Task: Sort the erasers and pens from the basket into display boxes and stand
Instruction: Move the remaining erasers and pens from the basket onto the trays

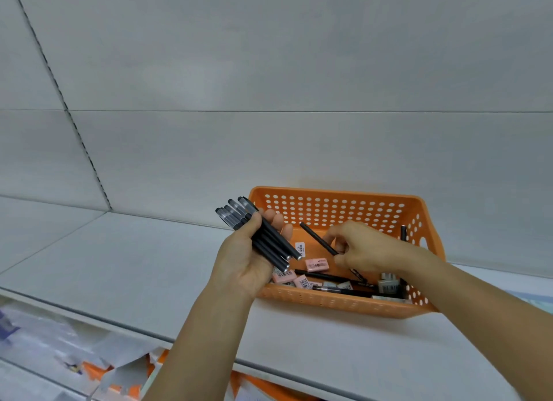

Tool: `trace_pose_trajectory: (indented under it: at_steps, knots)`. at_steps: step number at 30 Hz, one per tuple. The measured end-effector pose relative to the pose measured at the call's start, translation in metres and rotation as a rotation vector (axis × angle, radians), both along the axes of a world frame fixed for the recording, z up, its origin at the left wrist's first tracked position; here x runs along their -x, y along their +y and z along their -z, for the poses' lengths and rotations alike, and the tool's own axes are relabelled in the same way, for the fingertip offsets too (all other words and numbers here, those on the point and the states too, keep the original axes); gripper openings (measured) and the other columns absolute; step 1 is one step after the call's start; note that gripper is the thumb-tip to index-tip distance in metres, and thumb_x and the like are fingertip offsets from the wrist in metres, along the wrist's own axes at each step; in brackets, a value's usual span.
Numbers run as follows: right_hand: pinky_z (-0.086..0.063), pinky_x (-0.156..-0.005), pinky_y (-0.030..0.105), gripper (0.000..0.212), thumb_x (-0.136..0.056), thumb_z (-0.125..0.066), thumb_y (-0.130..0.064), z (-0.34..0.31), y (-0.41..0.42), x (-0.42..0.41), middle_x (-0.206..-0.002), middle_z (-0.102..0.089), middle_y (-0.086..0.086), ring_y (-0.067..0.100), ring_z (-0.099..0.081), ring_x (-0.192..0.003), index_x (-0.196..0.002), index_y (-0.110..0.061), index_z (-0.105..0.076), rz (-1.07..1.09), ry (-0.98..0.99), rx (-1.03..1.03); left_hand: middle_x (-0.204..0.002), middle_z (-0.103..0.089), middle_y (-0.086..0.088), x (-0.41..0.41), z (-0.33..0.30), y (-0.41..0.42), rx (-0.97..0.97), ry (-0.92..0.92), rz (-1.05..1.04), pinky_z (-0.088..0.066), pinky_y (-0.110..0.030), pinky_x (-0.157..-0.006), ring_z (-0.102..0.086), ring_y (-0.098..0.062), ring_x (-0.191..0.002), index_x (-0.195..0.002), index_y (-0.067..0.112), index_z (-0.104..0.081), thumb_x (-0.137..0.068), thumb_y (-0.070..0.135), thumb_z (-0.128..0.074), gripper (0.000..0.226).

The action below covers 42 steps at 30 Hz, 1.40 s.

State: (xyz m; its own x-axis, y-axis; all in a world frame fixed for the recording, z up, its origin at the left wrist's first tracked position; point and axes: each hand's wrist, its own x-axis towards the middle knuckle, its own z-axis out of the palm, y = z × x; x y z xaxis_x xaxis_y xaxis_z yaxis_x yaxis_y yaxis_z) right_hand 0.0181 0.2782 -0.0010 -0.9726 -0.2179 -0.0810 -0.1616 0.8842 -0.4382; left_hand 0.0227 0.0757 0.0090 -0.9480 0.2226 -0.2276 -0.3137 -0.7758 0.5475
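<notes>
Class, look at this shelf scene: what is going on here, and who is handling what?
A person is picking pens out of an orange basket that sits on a white shelf. The left hand grips a bundle of black pens, held just over the basket's left end. The right hand pinches a single black pen above the basket. Pink erasers and a few more pens lie on the basket's floor. No display boxes or stand are in view.

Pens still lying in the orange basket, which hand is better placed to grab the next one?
Probably the right hand: it is over the basket, pinching just one pen. The left hand grips a bundle of pens beside the rim.
</notes>
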Motion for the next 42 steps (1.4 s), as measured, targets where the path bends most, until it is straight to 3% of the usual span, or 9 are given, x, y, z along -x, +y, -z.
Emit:
trace_pose_trajectory:
  at_steps: [4, 10, 15, 19, 22, 26, 32, 38, 42]
  knots:
    - [-0.038, -0.057, 0.019, 0.012, -0.088, -0.065, -0.029, -0.011, -0.001, -0.008, -0.08, -0.058, -0.011, 0.005, -0.055, -0.072, -0.078, -0.032, -0.059, -0.113, -0.033, -0.268, -0.075, -0.068, -0.009, -0.002, 0.0, 0.004, 0.006, -0.008, 0.006, -0.055, -0.038, -0.071, -0.067, -0.018, -0.07, -0.095, 0.002, -0.064, -0.098, 0.013, -0.052, 0.016]
    - [-0.04, -0.054, 0.021, 0.009, -0.084, -0.068, -0.026, 0.004, -0.007, -0.013, -0.08, -0.061, -0.007, 0.009, -0.058, -0.071, -0.092, -0.021, -0.069, -0.17, -0.103, -0.363, -0.078, -0.067, -0.009, -0.004, 0.002, 0.012, -0.013, 0.0, 0.034, -0.058, -0.038, -0.068, -0.067, -0.018, -0.072, -0.094, 0.004, -0.063, -0.098, 0.013, -0.052, 0.015]
    - [-0.038, -0.053, 0.014, 0.006, -0.09, -0.065, -0.024, -0.024, 0.007, -0.017, -0.078, -0.062, -0.006, 0.004, -0.056, -0.064, -0.084, -0.025, -0.063, 0.021, 0.028, 0.02, -0.079, -0.07, -0.009, -0.01, 0.004, 0.016, 0.04, 0.014, 0.021, -0.056, -0.04, -0.077, -0.069, -0.019, -0.078, -0.098, 0.004, -0.064, -0.097, 0.012, -0.054, 0.013]
    - [-0.034, -0.043, 0.02, 0.014, -0.09, -0.066, -0.022, -0.062, 0.015, -0.03, -0.06, -0.057, 0.001, 0.009, -0.047, -0.047, -0.092, -0.008, -0.067, 0.126, 0.02, 0.516, -0.101, -0.071, -0.016, -0.018, 0.005, 0.039, 0.157, 0.025, 0.092, -0.052, -0.045, -0.091, -0.068, -0.028, -0.101, -0.109, -0.001, -0.062, -0.097, 0.01, -0.052, 0.019]
    - [-0.035, -0.04, 0.022, 0.017, -0.088, -0.069, -0.02, -0.075, 0.013, -0.032, -0.052, -0.054, 0.004, 0.012, -0.046, -0.044, -0.089, -0.003, -0.068, 0.1, 0.016, 0.522, -0.113, -0.068, -0.021, -0.027, 0.001, 0.062, 0.176, 0.024, 0.233, -0.051, -0.048, -0.094, -0.067, -0.033, -0.105, -0.109, -0.003, -0.063, -0.099, 0.016, -0.051, 0.025]
    - [-0.04, -0.041, 0.022, 0.015, -0.087, -0.07, -0.021, -0.075, 0.019, -0.038, -0.061, -0.061, 0.016, 0.016, -0.05, -0.048, -0.088, -0.007, -0.07, 0.115, 0.081, 0.461, -0.101, -0.071, -0.018, -0.037, -0.001, 0.081, 0.178, 0.039, 0.277, -0.053, -0.049, -0.092, -0.068, -0.033, -0.098, -0.11, 0.0, -0.066, -0.094, 0.016, -0.058, 0.024]
    - [-0.057, -0.065, 0.028, 0.005, -0.087, -0.069, -0.016, -0.062, 0.043, -0.067, -0.081, -0.07, 0.0, 0.018, -0.067, -0.066, -0.091, -0.018, -0.072, 0.107, 0.526, 0.674, -0.087, -0.072, -0.014, -0.044, 0.0, 0.102, 0.085, -0.027, 0.251, -0.06, -0.043, -0.069, -0.071, -0.022, -0.08, -0.106, -0.002, -0.066, -0.093, 0.009, -0.06, 0.018]
    - [-0.054, -0.085, 0.035, 0.021, -0.083, -0.066, 0.001, -0.032, 0.08, -0.084, -0.1, -0.072, 0.003, 0.015, -0.068, -0.095, -0.1, -0.008, -0.075, -0.188, 0.799, 0.44, -0.095, -0.072, -0.018, -0.062, -0.008, 0.139, -0.028, 0.028, 0.33, -0.055, -0.045, -0.087, -0.071, -0.028, -0.087, -0.105, 0.001, -0.067, -0.095, 0.025, -0.057, 0.028]
    - [-0.042, -0.102, 0.021, 0.052, -0.083, -0.04, 0.002, -0.026, 0.105, -0.107, -0.12, -0.068, -0.005, 0.008, -0.059, -0.117, -0.123, -0.019, -0.065, -0.143, 0.767, 0.338, -0.108, -0.069, -0.017, -0.067, -0.01, 0.162, -0.083, 0.026, 0.306, -0.048, -0.042, -0.097, -0.066, -0.028, -0.102, -0.104, 0.001, -0.067, -0.092, 0.017, -0.059, 0.022]
